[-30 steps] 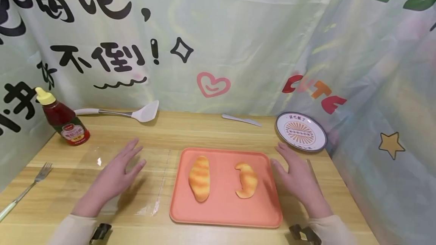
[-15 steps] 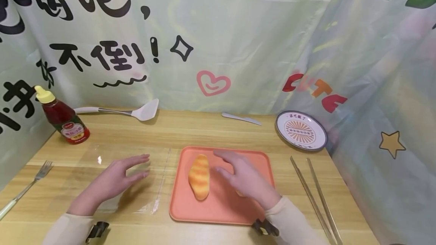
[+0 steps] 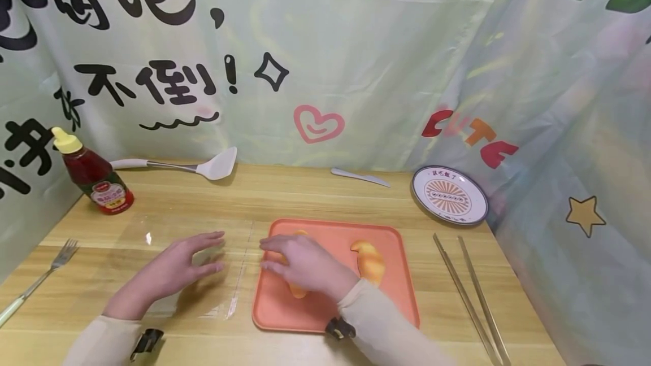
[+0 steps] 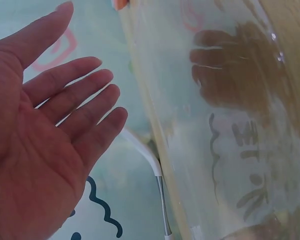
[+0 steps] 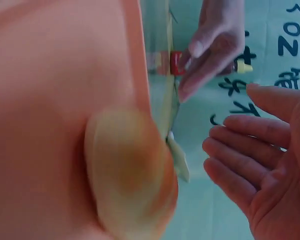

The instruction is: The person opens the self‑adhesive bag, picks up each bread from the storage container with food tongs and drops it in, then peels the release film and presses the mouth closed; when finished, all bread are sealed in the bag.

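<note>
My right hand [image 3: 305,264] hovers above the left half of a pink tray [image 3: 335,321], partly covering an oblong bread roll [image 3: 299,291]. In the right wrist view its palm and extended fingers hold nothing, with the roll [image 5: 132,175] lying on the tray beside them. A curved, croissant-like bread [image 3: 370,261] rests on the tray's right side, its lower end hidden by the right forearm. Left of the tray, my left hand [image 3: 173,267] is held over a clear sheet [image 3: 236,242] on the table. The left wrist view shows its fingers loosely extended and its palm bare.
At the back left stand a red sauce bottle [image 3: 102,179] and a white-headed spatula [image 3: 218,165]. A fork [image 3: 51,270] lies far left. Along the back are a knife [image 3: 361,177] and a round plate [image 3: 450,196]. Two chopsticks [image 3: 473,292] lie right of the tray.
My right hand has swept left from beside the tray's right edge, over the curved bread, to above the oblong roll. The left hand has shifted slightly down and nearer the tray.
</note>
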Demonstrator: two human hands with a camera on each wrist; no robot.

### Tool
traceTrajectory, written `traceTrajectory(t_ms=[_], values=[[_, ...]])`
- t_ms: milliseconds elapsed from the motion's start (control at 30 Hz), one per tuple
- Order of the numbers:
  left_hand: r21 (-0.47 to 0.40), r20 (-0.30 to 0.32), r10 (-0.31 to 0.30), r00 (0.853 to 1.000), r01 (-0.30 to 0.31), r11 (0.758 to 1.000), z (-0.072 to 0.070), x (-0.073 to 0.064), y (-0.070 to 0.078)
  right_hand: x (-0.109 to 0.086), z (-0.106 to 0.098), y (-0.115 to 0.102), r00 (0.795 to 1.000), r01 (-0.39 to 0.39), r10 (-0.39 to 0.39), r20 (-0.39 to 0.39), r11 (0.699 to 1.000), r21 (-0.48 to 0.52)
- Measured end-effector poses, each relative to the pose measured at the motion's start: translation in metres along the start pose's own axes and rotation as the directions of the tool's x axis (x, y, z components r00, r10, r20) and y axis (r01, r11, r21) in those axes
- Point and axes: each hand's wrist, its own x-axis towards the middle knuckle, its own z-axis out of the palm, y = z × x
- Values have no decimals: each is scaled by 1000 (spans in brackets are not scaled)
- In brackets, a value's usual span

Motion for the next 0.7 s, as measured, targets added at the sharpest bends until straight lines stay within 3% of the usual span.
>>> traceTrajectory(t_ms=[333, 567, 700], values=[[21, 46, -17, 999, 16, 1000, 4, 5, -3, 23, 22, -21, 991, 54, -32, 129, 983, -174], [42, 79, -12, 997, 8, 999, 7, 8, -9, 23, 34, -32, 960, 168, -67, 272, 915, -368], [67, 74, 0, 997, -5, 998, 11, 9, -12, 23, 41, -36, 943, 210, -70, 324, 883, -420]])
